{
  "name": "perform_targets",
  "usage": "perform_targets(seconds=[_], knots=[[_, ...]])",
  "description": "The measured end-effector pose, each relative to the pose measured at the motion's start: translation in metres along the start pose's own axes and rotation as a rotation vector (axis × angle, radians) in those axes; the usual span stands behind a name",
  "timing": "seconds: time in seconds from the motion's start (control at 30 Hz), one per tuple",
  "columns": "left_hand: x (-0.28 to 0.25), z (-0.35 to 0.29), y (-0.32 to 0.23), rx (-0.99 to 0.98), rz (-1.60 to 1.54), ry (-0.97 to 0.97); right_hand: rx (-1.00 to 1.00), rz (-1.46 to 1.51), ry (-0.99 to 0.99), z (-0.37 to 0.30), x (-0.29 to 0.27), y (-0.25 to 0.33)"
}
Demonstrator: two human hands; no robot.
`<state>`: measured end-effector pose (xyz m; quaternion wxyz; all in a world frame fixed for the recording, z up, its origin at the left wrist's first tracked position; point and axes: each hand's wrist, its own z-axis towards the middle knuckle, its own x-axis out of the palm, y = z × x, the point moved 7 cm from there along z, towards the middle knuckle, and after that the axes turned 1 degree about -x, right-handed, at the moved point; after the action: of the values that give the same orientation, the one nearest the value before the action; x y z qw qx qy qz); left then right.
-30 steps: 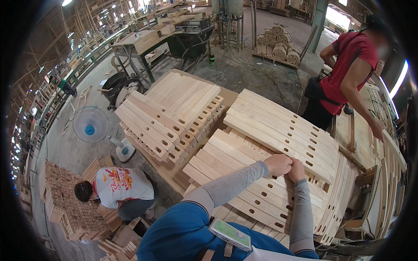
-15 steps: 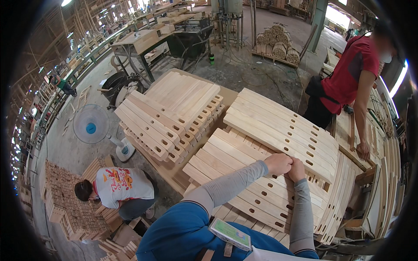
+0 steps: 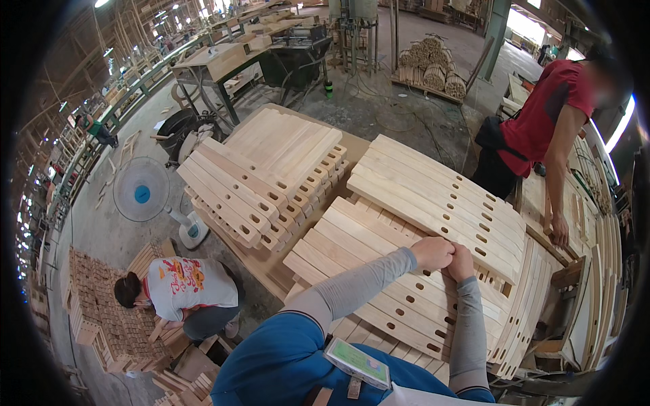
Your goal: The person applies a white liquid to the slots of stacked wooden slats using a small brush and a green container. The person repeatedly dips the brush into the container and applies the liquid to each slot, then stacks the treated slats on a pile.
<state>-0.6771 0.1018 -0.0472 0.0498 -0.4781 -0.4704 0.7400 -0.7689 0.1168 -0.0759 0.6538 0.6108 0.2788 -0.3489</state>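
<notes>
My left hand and my right hand are both closed, knuckles almost touching, over a stack of pale wooden slats. Whatever lies between the fingers is hidden. Below them is a row of slats with oval slots and round holes. Just beyond my hands, a second row of slotted slats lies higher, its near edge close to my fingers. Grey sleeves cover both my forearms.
To the left stands another stack of slotted slats. A pedestal fan stands past it. One person in a white shirt crouches by stacked wood blocks. Another, in a red shirt, reaches over lumber at the right.
My hands hold nearly the same place. The person in red has leaned forward, and their hand has shifted slightly left. The crouching person's forearm now shows near a wood piece.
</notes>
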Motion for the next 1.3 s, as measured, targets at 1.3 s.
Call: perform_targets(seconds=[1.3], knots=[[0.0023,0.0009,0.0018,-0.007,0.001,0.016,0.007,0.024,0.006,0.0000,-0.0002,0.0000]])
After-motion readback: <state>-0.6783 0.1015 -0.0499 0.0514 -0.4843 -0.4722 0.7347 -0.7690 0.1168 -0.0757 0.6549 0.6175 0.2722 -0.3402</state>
